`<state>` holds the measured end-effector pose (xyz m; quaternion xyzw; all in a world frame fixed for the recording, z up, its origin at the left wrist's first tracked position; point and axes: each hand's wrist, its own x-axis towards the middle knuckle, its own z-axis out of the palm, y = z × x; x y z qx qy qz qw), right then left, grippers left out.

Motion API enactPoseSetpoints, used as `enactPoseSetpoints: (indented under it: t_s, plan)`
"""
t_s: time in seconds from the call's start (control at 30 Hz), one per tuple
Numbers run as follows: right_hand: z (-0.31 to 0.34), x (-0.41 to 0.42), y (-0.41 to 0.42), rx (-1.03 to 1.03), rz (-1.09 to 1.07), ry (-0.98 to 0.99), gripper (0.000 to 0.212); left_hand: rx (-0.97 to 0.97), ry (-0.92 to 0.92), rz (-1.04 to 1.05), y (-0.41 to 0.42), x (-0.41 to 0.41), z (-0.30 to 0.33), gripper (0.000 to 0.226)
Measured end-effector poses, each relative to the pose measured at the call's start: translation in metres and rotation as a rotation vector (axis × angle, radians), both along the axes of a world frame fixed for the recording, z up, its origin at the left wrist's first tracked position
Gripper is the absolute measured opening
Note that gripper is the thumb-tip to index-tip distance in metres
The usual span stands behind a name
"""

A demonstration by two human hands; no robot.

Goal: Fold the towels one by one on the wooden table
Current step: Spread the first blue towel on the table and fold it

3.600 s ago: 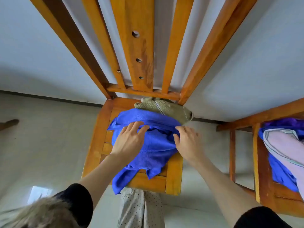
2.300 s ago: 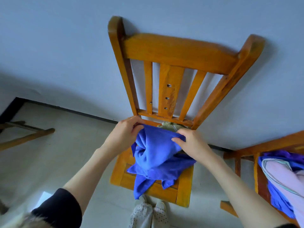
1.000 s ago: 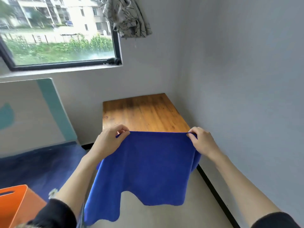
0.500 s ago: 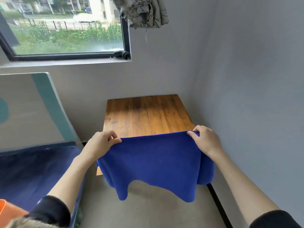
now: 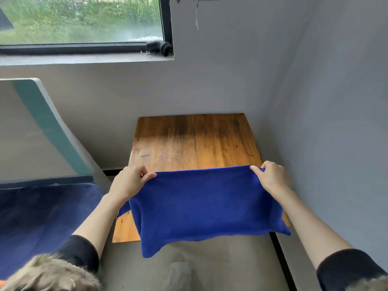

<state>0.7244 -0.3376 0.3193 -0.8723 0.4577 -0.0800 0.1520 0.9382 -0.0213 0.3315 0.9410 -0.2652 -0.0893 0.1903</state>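
Observation:
A blue towel (image 5: pixel 201 204) hangs spread out between my two hands, over the near part of the wooden table (image 5: pixel 195 141). My left hand (image 5: pixel 130 181) pinches its top left corner. My right hand (image 5: pixel 270 175) pinches its top right corner. The towel's top edge is stretched level, and its lower edge droops past the table's near edge toward the floor. The near part of the tabletop is hidden behind the cloth.
The table stands in a corner, with grey walls behind it and to its right (image 5: pixel 325 122). A bed with a dark blue cover (image 5: pixel 42 211) and a white and teal headboard (image 5: pixel 48 122) lies at the left. A window (image 5: pixel 84 24) is above.
I turned from the chair with the towel and opened it out by its top corners. Over the last second the towel has come forward over the table's near edge.

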Motion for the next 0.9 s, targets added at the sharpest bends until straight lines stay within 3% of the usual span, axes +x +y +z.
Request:
enactPoseSetpoints:
  t_s: [0.2, 0.47, 0.9]
  plan:
    - [-0.042, 0.077, -0.042, -0.018, 0.033, 0.155, 0.036, 0.003, 0.101, -0.043, -0.049, 0.078, -0.051, 0.016]
    - [-0.097, 0.153, -0.094, -0.010, 0.139, 0.292, 0.030, 0.067, 0.153, -0.076, -0.109, 0.160, -0.108, 0.015]
    - [-0.172, 0.257, -0.180, -0.048, 0.195, 0.211, 0.027, 0.113, 0.022, -0.028, -0.188, 0.257, -0.175, 0.015]
